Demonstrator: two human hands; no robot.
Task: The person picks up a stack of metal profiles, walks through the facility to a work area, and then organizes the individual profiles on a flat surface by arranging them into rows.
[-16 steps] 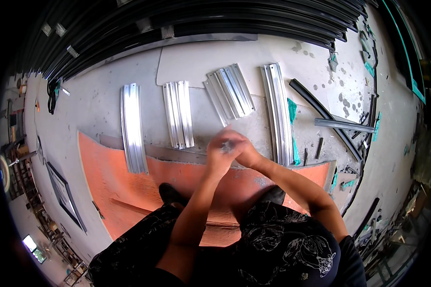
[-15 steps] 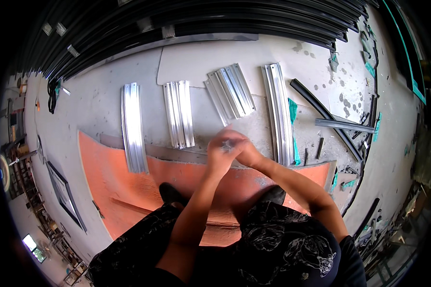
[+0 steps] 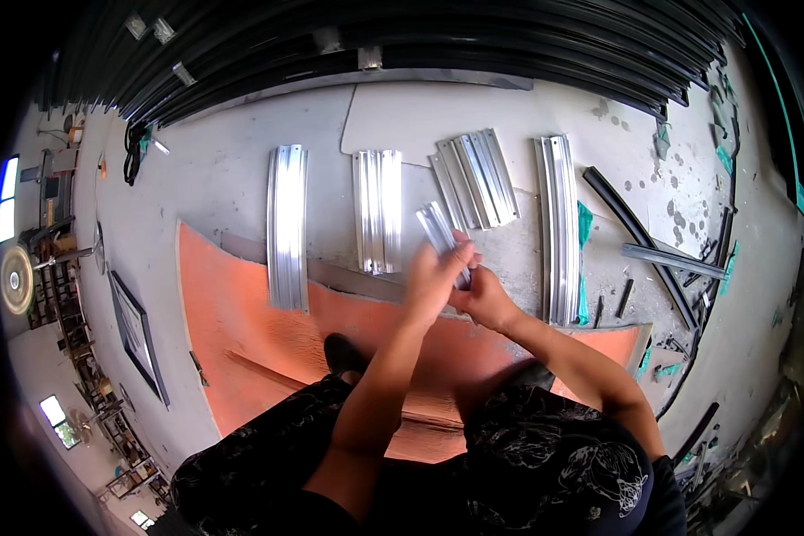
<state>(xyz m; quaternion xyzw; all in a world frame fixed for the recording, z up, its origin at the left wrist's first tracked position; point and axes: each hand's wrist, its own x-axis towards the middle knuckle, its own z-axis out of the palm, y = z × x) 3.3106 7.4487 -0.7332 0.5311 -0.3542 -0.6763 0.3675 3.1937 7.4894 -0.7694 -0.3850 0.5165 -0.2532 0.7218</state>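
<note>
Concrete floor (image 3: 223,192), frame centre: short aluminium profile (image 3: 439,234) now raised from earlier position, gripped by left hand (image 3: 438,281) and right hand (image 3: 484,297); inspection judged underway.

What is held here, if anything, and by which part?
A short silver metal profile piece, held at its near end by both the left hand and the right hand; its far end sticks up free.

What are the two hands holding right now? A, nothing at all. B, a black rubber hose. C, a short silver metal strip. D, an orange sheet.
C: the left hand and the right hand meet around a short silver metal strip that sticks up above the fingers, over the grey floor where longer metal strips lie.
</note>
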